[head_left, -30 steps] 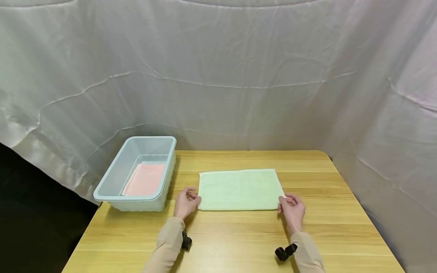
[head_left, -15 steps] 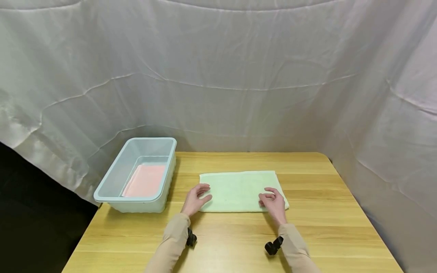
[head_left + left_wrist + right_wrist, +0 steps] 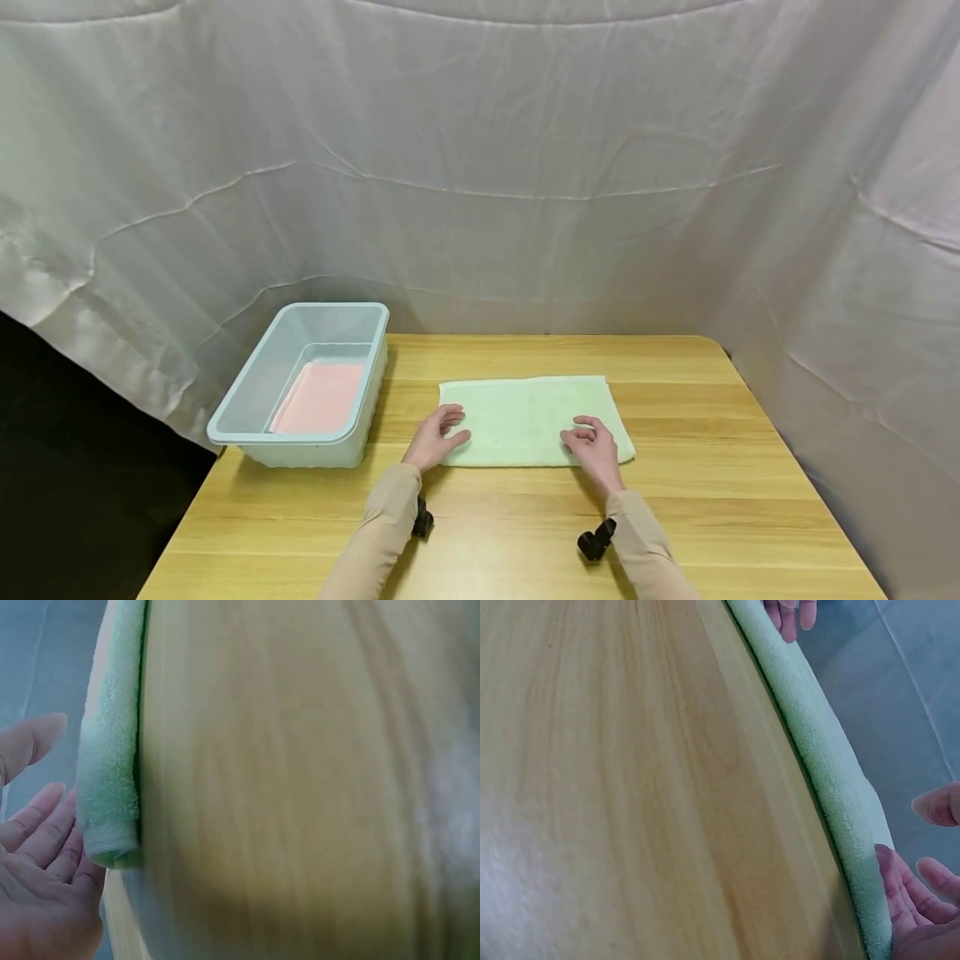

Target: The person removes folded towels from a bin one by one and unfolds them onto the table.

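A pale green folded towel (image 3: 525,421) lies flat on the wooden table in the head view, its long side facing me. Over its left near corner is my left hand (image 3: 437,437), fingers bent loosely and thumb apart from them, with nothing between. My right hand (image 3: 595,450) hovers in a similar loose shape over the right part of the towel, also holding nothing. The left wrist view shows the thick fuzzy folded edge of the towel (image 3: 112,750) beside the left palm (image 3: 45,892). In the right wrist view the right hand (image 3: 922,915) is beside that same edge.
A light blue plastic bin (image 3: 298,437) stands at the table's left side, with a folded pink cloth (image 3: 318,398) on its bottom. The wooden table (image 3: 712,467) ends at a grey curtain (image 3: 525,250) behind and to the right.
Both hands have let go of the towel's near corners and moved inward over it, the right one further. Over the last half second they shifted only slightly. The towel stays in place.
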